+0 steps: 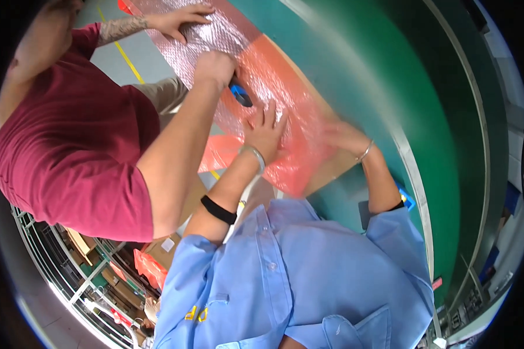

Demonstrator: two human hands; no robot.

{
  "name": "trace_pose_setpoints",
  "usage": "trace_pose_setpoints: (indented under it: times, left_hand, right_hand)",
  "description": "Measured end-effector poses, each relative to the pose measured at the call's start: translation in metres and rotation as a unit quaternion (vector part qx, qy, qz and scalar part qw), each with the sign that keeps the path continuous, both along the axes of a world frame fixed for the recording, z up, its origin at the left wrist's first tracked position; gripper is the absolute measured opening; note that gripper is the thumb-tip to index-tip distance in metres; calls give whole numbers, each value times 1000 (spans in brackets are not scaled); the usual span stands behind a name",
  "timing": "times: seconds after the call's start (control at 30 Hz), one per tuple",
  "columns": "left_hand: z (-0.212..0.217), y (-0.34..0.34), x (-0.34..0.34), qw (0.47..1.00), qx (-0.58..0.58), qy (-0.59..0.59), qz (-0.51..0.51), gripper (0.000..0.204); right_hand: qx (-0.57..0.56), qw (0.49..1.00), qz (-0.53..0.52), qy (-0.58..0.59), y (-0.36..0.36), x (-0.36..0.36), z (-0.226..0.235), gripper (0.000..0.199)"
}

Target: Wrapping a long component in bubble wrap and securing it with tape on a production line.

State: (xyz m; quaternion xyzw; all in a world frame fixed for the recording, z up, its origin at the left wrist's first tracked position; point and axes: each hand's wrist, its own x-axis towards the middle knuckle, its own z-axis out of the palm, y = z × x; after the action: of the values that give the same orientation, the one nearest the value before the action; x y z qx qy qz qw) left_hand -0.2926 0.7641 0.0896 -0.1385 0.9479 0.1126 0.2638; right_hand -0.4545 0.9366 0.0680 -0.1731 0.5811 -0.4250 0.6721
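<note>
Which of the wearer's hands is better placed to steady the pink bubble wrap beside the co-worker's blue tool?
Probably the left hand: it rests spread on the bubble wrap, just below the blue tool. The right hand is blurred and farther off.

Floor (108, 65): a yellow stripe (128, 62) crosses it, ahead to your left.
Shelving (88, 284): a metal rack on your left, crumpled red plastic (149, 269) near it.

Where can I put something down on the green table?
Best room: the green tabletop between the tan sheet and pale metal strip. A smaller bare patch lies between that sheet and the blue shirt. The red bubble wrap is crowded: left hand, right hand, a co-worker's hands, a blue-and-black tool.
</note>
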Motion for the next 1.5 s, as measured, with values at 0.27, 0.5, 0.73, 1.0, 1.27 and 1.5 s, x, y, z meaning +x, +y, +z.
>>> trace_pose_setpoints:
  times: [0.27, 0.5, 0.73, 1.0, 1.27, 1.5]
  left_hand:
    - [0, -1, 3, 1000, -1, -6, 1, 101]
    - [0, 3, 5, 1000, -2, 1, 0, 97]
    - [-3, 3, 14, 1000, -19, 4, 1, 96]
    - [-12, 0, 19, 998, -13, 58, -14, 91]
    - [-35, -19, 20, 992, -71, 24, -102, 76]
    - [-37, -14, 20, 989, -42, 116, -87, 89]
  right_hand:
    - [-127, 983, -128, -41, 29, 46, 7, 28]
    - [-104, 973, -143, -145, 33, 88, -4, 25]
    - [-110, 989, -92, 25, 48, 110, 20, 21]
    - [-123, 904, -406, 55, 65, 150, 14, 19]
    - [10, 975, -202, 87, 116, 199, -2, 24]
    - [105, 615, -282, 729, 188, 144, 58, 47]
